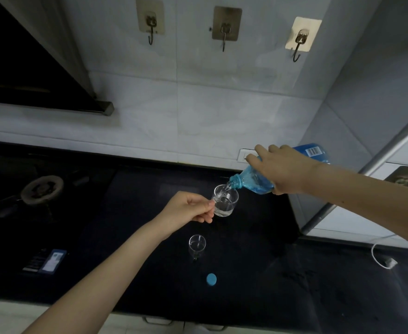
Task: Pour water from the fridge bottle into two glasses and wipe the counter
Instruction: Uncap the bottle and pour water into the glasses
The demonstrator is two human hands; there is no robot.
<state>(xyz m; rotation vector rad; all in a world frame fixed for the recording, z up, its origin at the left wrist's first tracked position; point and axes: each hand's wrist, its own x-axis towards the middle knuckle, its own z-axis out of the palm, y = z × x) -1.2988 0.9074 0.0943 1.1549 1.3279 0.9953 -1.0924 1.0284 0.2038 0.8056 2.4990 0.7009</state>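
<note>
Dark counter below a pale tiled wall. Right hand grips the tilted blue bottle, barcode up, its writing unreadable, mouth at a glass the left hand pinches. Nearer than that glass: second glass, then blue cap

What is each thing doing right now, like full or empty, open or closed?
Blue bottle: uncapped, tipped, pouring.
Held glass: partly filled, receiving water.
Second glass: standing on counter, some water inside.
Blue cap: off, lying on counter.
Left hand: gripping held glass.
Right hand: gripping bottle.
</note>
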